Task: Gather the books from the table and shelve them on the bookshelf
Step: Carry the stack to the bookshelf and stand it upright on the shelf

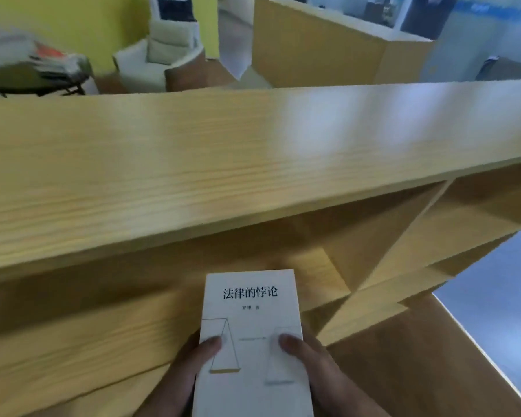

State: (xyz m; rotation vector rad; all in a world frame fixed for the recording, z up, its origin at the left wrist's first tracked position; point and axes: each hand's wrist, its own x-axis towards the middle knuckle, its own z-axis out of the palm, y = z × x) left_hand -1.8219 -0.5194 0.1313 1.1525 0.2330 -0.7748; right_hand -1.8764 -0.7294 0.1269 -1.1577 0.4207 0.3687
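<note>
Two hands carry one book: I read the left hand and the right hand each clamped on a long edge near its lower end, thumbs pressed flat on the front cover, other fingers hidden beneath. The book is held face up in front of the bookshelf, top edge pointing toward the open compartment under the top board. Handling estimate: a thick paperback, fairly light, stiff enough not to sag. The smooth white cover is likely slippery, so grip both long edges. The bookshelf is pale grained wood, with flat boards, square edges and an upright divider on the right. More books lie stacked on a dark round table far left, blurred.
</note>
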